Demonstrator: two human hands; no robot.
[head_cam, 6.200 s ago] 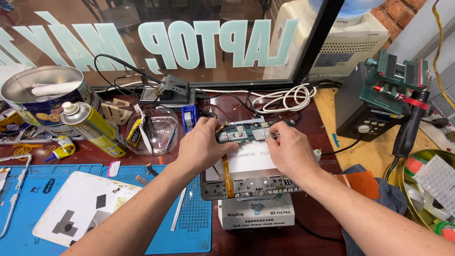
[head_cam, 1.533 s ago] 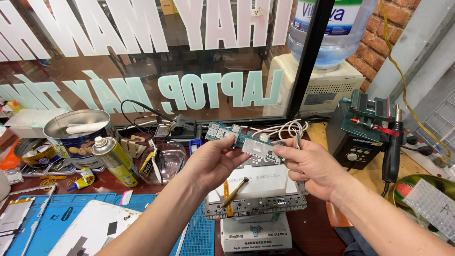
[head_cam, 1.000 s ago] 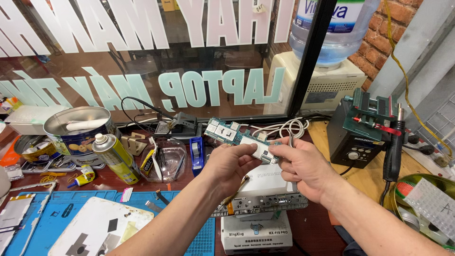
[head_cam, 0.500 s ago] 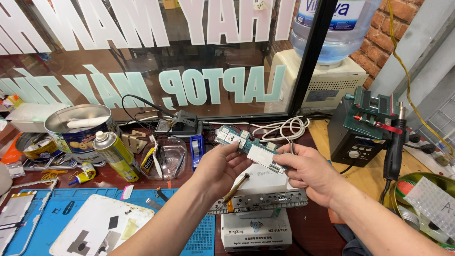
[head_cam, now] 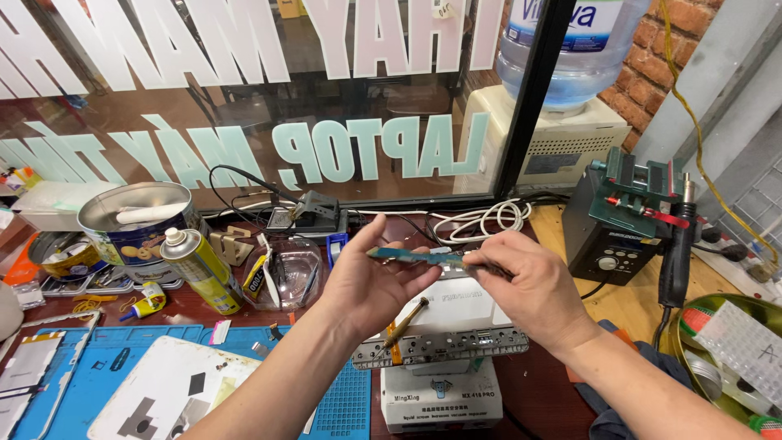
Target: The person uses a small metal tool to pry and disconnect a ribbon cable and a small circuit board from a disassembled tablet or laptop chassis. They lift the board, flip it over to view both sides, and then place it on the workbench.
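Brown wood makes the surface (head_cam: 570, 387), and it runs along a big glass window (head_cam: 244, 98) with large pale letters on it. Red bricks show in the top right corner. A big blue water bottle (head_cam: 570, 49) sits upside down on a cream box behind the glass frame. A blue mat (head_cam: 90, 383) covers the left side of the surface, with a white panel (head_cam: 171, 399) lying on it. A dark box with a knob (head_cam: 607, 236) stands on the right, and a green clamp sits on top of it. A round tin (head_cam: 134, 224) and a yellow spray can (head_cam: 199, 269) stand on the left. A white cable (head_cam: 485, 220) lies in loops near the window.

In the middle, a white machine with a metal plate (head_cam: 444, 342) sits right under the hands. The left hand (head_cam: 371, 281) is half open and pinches a thin blue-green circuit board (head_cam: 415, 257) at its left end. The right hand (head_cam: 529, 285) is curled and grips the board's right end. The board is held up in the air, flat and seen from its edge, so its parts are hard to make out. A small screwdriver (head_cam: 403, 322) pokes out below the left hand; what holds it is hidden.
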